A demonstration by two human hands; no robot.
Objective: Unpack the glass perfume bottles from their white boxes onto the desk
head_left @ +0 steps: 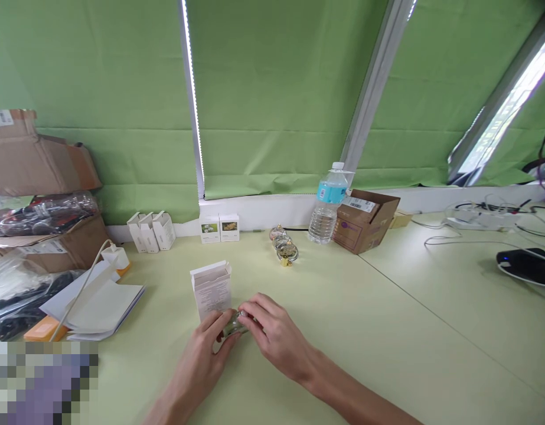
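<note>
Small round glass-and-metal ornament (234, 324), gripped between curled left hand (205, 348) and right hand (274, 333), just above pale green tabletop (343, 360). Open white cardboard carton (211, 289) just behind; three similar gold-trimmed round ornaments (283, 245) farther off.

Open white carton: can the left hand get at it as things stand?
Likely yes: the left hand sits at the foot of the open white carton, nothing between them, but it first has to release the small glassy object it shares with the right hand.
</note>
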